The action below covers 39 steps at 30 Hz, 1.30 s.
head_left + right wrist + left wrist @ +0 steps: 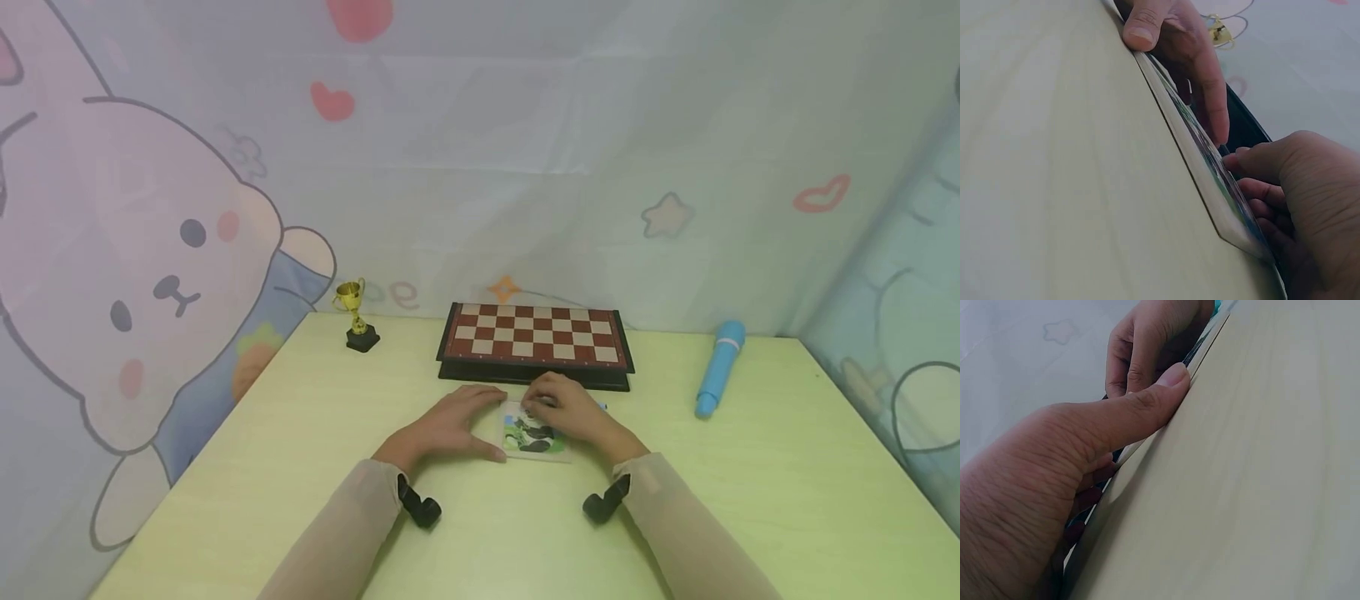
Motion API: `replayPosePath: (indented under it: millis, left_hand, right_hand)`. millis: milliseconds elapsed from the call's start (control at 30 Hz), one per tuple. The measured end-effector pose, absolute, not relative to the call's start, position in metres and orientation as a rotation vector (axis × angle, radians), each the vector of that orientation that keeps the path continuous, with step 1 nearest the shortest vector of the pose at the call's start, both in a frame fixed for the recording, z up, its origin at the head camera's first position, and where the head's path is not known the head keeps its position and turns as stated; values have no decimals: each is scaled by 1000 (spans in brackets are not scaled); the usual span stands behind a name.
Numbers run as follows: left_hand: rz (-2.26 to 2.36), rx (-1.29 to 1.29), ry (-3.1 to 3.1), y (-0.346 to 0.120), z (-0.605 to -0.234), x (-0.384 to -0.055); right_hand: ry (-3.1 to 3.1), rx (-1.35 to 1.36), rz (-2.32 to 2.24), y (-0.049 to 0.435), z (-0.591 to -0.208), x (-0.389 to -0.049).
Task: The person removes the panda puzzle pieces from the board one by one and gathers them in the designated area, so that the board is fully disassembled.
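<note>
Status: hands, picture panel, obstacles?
Left hand touching panel at its left end; right hand curled over its far right, grip hidden. Panel picture-side up. Chessboard close behind.

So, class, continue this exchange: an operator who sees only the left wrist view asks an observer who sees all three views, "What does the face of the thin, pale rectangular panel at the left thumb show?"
Observer: In the head view, the thin, pale rectangular panel carries a picture with black shapes on green.
Operator: And what lies just beyond it?
Observer: A flat, black-edged rectangular game board, its top checkered in reddish-brown and white.
Operator: Does anything stand at the far left of the pale yellow-green tabletop?
Observer: Yes, a small, shiny gold, black-based trophy cup, upright near the back left corner.
</note>
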<state>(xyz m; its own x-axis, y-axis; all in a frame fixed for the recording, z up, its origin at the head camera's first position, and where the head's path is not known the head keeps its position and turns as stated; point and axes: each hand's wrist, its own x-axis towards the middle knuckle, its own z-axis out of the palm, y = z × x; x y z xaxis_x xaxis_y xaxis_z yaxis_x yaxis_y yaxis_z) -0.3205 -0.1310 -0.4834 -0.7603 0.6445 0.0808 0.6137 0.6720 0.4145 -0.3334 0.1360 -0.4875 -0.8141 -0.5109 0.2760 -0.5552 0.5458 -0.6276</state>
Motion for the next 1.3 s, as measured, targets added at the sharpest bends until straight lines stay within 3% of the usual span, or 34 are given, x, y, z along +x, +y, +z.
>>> replayPosePath:
  millis: [500,1033,1300]
  left_hand:
    - [657,1042,2823,-130,-487,-320]
    - [628,1042,2831,-129,-486,-321]
    - [619,1039,2829,-128,-485,-320]
  right_hand:
    - [-2716,902,1225,136,-487,-334]
    - [-2634,1101,814,136,-479,-333]
    - [-2693,1062,770,137,-477,-330]
